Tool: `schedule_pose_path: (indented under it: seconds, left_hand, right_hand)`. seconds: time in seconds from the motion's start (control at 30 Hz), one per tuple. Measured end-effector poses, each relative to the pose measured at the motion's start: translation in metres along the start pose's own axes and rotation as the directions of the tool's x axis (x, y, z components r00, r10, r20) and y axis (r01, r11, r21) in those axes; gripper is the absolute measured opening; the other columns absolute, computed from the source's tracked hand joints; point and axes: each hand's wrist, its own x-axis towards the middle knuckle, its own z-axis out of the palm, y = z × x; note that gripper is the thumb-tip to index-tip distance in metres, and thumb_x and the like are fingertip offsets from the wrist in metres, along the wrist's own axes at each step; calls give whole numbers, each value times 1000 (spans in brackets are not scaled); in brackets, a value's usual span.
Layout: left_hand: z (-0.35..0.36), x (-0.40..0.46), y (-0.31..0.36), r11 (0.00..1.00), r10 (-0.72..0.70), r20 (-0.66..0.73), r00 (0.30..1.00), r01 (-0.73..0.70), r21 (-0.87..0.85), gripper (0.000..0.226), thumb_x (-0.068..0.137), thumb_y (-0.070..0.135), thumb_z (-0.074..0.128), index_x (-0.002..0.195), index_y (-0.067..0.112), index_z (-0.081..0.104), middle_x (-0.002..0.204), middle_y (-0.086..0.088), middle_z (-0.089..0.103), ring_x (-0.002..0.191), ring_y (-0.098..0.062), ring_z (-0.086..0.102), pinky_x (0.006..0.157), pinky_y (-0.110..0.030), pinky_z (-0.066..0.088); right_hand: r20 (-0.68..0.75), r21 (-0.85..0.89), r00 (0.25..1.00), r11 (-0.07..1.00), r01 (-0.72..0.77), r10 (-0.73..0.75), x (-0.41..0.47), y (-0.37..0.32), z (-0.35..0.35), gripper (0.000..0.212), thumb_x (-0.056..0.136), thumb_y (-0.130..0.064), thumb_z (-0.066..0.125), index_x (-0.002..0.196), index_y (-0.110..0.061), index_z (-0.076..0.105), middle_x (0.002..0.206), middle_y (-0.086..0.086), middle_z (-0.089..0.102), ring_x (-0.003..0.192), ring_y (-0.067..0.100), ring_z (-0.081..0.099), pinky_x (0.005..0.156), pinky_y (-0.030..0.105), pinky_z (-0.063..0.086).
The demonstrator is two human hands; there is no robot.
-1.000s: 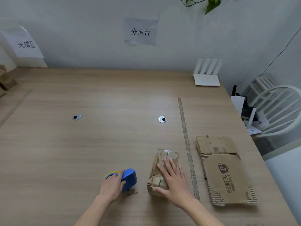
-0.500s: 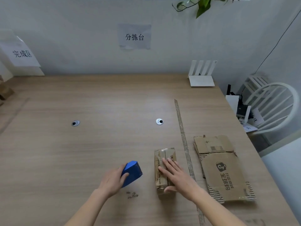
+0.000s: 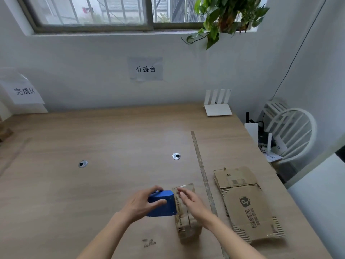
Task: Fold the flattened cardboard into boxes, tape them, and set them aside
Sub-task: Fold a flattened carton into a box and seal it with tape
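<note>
Left hand [image 3: 143, 202] gripping blue tape dispenser [image 3: 163, 203] against folded box [image 3: 185, 212], right hand [image 3: 190, 201] relaxed atop it, flattened cardboard [image 3: 248, 204] right of box.

Single head-worn wide-angle view, looking forward and down across the wooden table [image 3: 112, 139], toward the wall and window [image 3: 93, 12] beyond its far edge, near edge close below, both forearms entering from the bottom
</note>
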Motion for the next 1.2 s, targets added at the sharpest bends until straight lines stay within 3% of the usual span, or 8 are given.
schedule_pose_path:
  seconds: [0.1,0.27,0.47,0.6,0.7,0.87,0.97,1.2]
  left_hand:
    - [-7,2,9,999,42,4,999,-42,19,50,82,82,46,120,49,50,107,21,66,90,-5,61,82,-33,52]
    - [-12,1,15,998,61,8,998,-61,32,52,83,81,46,123,47,52,109,19,67,93,-10,62,85,-38,52]
    - [-12,-2,17,993,106,-13,994,-105,54,52,85,79,47,124,45,53,111,17,68,93,-10,62,86,-35,50]
    - [-12,-4,18,983,166,-22,986,-164,83,48,88,73,50,125,42,54,118,26,63,93,-6,59,88,-30,45]
    - [-10,-5,20,977,186,-11,983,-184,110,46,90,70,51,126,41,54,117,26,63,89,-5,57,84,-26,42]
    - [-7,-6,21,976,198,-15,980,-195,101,47,89,71,49,127,43,53,115,32,59,91,3,53,85,-17,38]
    - [-5,-7,21,974,202,-16,979,-199,104,49,87,70,51,127,42,54,116,29,60,89,-2,52,83,-17,37]
    - [-2,-8,21,968,221,-1,975,-220,121,52,82,68,53,126,41,54,118,21,62,96,-7,54,84,-25,44]
  right_hand:
    - [16,140,1000,990,-5,3,-3,-15,3,33,109,-28,40,127,-17,65,121,-1,71,117,13,64,99,28,54]
    - [48,171,998,985,-36,29,-8,-25,2,37,110,-34,36,118,-22,70,114,-4,74,110,9,67,92,24,55]
    - [9,176,1000,984,7,-9,-10,-24,1,31,108,-33,44,124,-20,66,119,-2,71,117,15,64,99,32,55]
    - [90,171,996,985,-23,8,-13,-25,2,39,109,-38,36,126,-24,67,120,-4,72,115,11,65,94,25,55]
    - [59,166,998,986,-21,11,-13,-26,1,39,110,-36,35,134,-19,60,126,-3,67,117,8,61,89,20,53]
    - [121,139,993,990,-19,2,-15,-26,-2,39,110,-37,35,130,-21,65,125,-1,69,119,12,62,100,28,52]
    - [116,155,993,988,8,-26,-15,-22,-4,36,108,-33,42,132,-17,64,128,2,68,122,17,61,107,38,49]
    - [89,169,995,985,29,-45,-17,-17,-15,27,105,-26,51,124,-22,70,122,-4,72,118,11,64,95,25,54]
